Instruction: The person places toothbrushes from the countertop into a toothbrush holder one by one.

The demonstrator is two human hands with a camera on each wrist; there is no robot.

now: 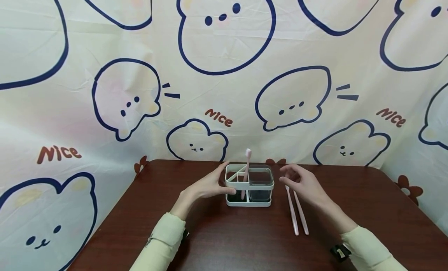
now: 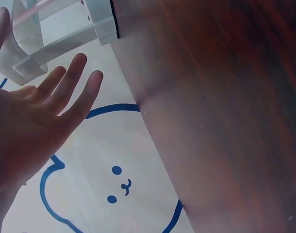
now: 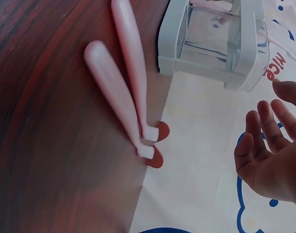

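A white toothbrush holder point(image 1: 259, 188) with divided compartments and a clear cup point(image 1: 260, 177) on its right side stands on the table. One pink toothbrush point(image 1: 248, 159) leans upright in its left part, head up. At the holder's left side is my left hand point(image 1: 204, 185), thumb by the front and fingers reaching behind; the left wrist view shows these fingers extended and spread beside the frame point(image 2: 65, 43). To the right, my right hand point(image 1: 305, 181) hovers with loosely bent fingers, holding nothing. Below it lie two pink toothbrushes point(image 1: 292, 214) point(image 3: 131, 53), heads toward the back.
The dark brown wooden table point(image 1: 227, 240) ends at a pale cloth backdrop point(image 1: 241, 104) with bear drawings, which rises behind it and along both sides. The two loose toothbrushes lie side by side just right of the holder.
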